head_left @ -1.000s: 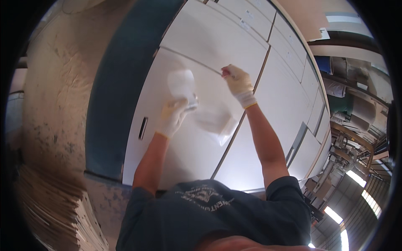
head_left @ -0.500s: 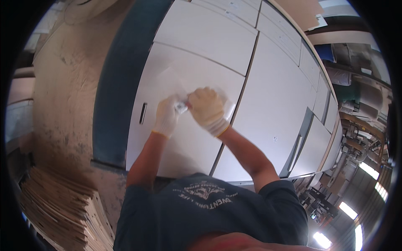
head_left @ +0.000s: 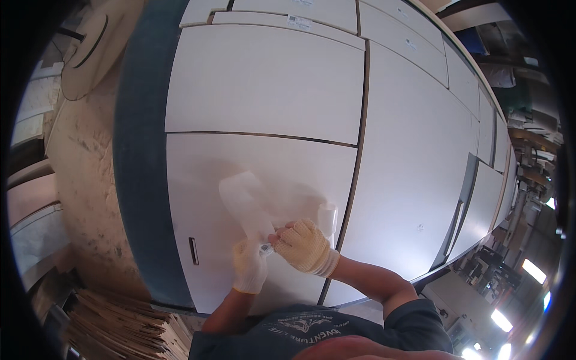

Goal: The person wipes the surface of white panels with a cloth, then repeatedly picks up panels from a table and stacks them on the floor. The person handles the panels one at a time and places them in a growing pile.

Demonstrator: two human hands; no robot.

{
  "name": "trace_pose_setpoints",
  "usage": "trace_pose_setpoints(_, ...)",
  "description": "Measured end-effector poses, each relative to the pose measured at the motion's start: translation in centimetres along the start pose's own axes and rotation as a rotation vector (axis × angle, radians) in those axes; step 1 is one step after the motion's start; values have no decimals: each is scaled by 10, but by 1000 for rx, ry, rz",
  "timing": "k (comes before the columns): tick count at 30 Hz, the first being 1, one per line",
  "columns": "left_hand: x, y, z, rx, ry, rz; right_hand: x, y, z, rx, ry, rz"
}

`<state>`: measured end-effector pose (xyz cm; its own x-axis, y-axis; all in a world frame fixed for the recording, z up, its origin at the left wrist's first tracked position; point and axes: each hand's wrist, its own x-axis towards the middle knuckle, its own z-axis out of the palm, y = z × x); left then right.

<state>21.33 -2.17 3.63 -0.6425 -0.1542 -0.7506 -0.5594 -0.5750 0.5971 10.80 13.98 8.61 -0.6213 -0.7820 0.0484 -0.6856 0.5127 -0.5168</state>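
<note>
Both my hands wear off-white knitted work gloves and meet over a white panel. A whitish translucent label strip curves up and away from between them, and a small printed label shows beside my left thumb. My left hand is closed on the strip's near end. Pinched together at the same end are the bare-looking fingertips of my right hand; exactly what they grip is partly hidden. A clear-white roll stands just beyond my right hand.
More white panels lie fitted side by side, some with small stickers. The panel under my hands has a dark slot. A dark green border runs along the left. Stacked thin boards stand at lower left.
My view has shifted, so the panels and hands sit differently in it. The strip now extends clearly beyond my hands, and the roll shows beside the right one.
</note>
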Motion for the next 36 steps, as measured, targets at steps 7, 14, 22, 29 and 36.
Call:
trace_pose_setpoints(7, 19, 34, 6, -491, 70, -305, 31, 13, 1, 227, 139, -207)
trace_pose_setpoints(14, 3, 71, -19, -610, 9, -283, 184, 159, -52, -27, 250, 549)
trace_pose_setpoints(22, -19, 66, -50, -684, -156, -52, 164, 178, -9, -433, -8, 24)
trace_pose_setpoints(29, -45, 78, -31, -415, -28, 147, 140, 129, 0, -296, -31, 201)
trace_pose_setpoints(36, -89, 62, -30, -394, -66, 133, 23, -67, -35, 495, 29, 68)
